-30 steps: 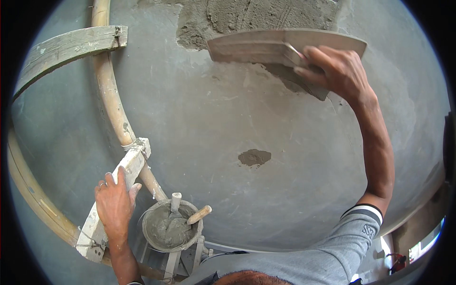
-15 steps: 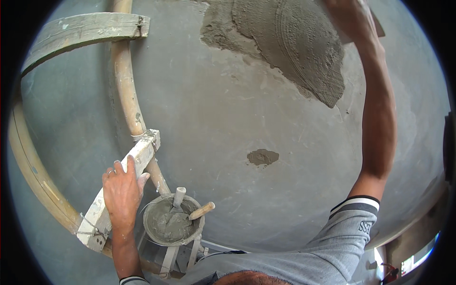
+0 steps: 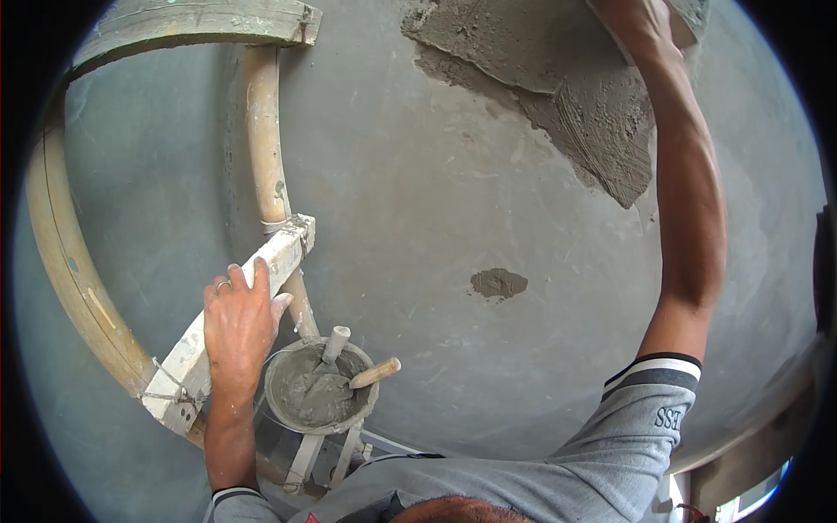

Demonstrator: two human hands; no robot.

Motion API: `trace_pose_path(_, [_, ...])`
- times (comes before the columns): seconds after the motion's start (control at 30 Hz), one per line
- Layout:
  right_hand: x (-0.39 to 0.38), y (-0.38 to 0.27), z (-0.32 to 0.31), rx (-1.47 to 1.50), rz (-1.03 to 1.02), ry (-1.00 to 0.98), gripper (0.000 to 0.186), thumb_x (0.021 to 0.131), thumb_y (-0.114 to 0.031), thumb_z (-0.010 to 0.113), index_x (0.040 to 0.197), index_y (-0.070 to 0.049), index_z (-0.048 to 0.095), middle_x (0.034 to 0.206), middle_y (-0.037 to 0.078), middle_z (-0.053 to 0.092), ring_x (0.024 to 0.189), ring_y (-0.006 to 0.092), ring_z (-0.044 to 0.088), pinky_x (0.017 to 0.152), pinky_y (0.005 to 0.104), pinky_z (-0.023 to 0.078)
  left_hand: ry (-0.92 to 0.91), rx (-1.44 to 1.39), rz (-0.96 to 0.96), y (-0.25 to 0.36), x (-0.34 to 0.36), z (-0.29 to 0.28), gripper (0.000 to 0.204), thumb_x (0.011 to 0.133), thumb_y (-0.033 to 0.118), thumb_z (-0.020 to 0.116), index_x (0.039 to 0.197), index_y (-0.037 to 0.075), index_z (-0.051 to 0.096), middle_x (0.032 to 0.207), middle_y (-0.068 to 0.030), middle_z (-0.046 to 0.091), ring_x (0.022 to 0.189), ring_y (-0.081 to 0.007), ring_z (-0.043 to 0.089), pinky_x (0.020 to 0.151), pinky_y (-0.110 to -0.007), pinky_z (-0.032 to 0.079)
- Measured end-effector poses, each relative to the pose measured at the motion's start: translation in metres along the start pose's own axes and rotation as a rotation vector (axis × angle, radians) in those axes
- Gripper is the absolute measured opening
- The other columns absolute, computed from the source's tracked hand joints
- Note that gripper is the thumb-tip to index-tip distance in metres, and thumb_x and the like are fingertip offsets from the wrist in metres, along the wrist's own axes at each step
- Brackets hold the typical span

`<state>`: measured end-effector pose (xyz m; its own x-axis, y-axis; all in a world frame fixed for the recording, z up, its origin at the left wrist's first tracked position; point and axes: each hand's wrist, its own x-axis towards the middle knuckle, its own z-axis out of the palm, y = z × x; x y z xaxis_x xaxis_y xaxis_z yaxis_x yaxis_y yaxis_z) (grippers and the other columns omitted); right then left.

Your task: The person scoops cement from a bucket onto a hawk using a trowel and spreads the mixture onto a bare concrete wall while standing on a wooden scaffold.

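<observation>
My left hand (image 3: 238,327) is closed over a white-painted wooden ladder rung (image 3: 179,364), fingers lying across its top. At the upper edge, my right arm is stretched out against the grey wall. My right hand (image 3: 635,24) is closed on a flat plastering trowel (image 3: 683,33). The hand and the frame edge hide most of the trowel, including its handle. Beneath and left of that hand, wet grey mortar (image 3: 602,131) is spread on the wall with a ragged lower edge. A small separate mortar patch (image 3: 499,283) sits lower down.
A bucket (image 3: 277,410) of wet mortar stands by the ladder, right of my left hand. Two tools with pale handles (image 3: 377,373) stick out of it. The ladder's round wooden poles (image 3: 266,131) and a higher rung (image 3: 200,24) take up the left side.
My right hand and the trowel have swept across the upper mortar, changing its surface marks. The view has shifted slightly. My left hand keeps its hold on the rung.
</observation>
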<state>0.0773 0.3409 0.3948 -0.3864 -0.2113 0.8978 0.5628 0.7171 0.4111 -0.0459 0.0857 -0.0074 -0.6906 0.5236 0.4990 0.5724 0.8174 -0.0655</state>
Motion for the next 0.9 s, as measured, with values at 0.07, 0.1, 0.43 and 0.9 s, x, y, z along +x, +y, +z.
trace_pose_path(0.07, [-0.016, 0.006, -0.024, 0.040, -0.021, 0.009, 0.033, 0.093, -0.035, 0.061, 0.100, -0.003, 0.060, 0.090, 0.021, 0.070, 0.088, 0.0393, 0.069, 0.075, 0.0482, 0.053, 0.058, 0.055, 0.013, -0.003, -0.002, 0.004, 0.062, 0.087, 0.047, 0.068, 0.132, 0.007, 0.056, 0.105, -0.0156, 0.065, 0.092, -0.0300, 0.066, 0.081, -0.041, 0.049])
trace_pose_path(0.1, [-0.026, 0.022, -0.025, 0.068, -0.126, 0.015, 0.036, 0.094, -0.039, 0.063, 0.103, -0.005, 0.061, 0.087, 0.017, 0.071, 0.079, 0.0313, 0.069, 0.070, 0.0430, 0.054, 0.072, 0.049, 0.011, -0.002, -0.001, 0.003, 0.062, 0.087, 0.047, 0.068, 0.132, 0.007, 0.056, 0.105, -0.0156, 0.065, 0.092, -0.0300, 0.066, 0.081, -0.041, 0.049])
trace_pose_path(0.43, [-0.118, 0.044, -0.028, 0.054, -0.438, -0.517, 0.029, 0.086, -0.031, 0.074, 0.093, -0.007, 0.059, 0.079, 0.009, 0.069, 0.069, 0.0314, 0.065, 0.062, 0.0412, 0.051, 0.032, 0.058, 0.015, -0.006, -0.003, 0.003, 0.062, 0.087, 0.048, 0.068, 0.132, 0.007, 0.056, 0.105, -0.0169, 0.065, 0.093, -0.0322, 0.067, 0.083, -0.042, 0.049])
trace_pose_path(0.9, [-0.027, 0.004, 0.008, -0.054, -0.134, 0.040, 0.038, 0.097, -0.046, 0.058, 0.108, -0.010, 0.061, 0.081, 0.014, 0.071, 0.070, 0.0325, 0.069, 0.066, 0.0468, 0.053, 0.105, 0.014, 0.054, -0.005, -0.003, 0.002, 0.057, 0.087, 0.046, 0.068, 0.126, 0.007, 0.058, 0.101, -0.0166, 0.064, 0.088, -0.0300, 0.066, 0.077, -0.041, 0.048])
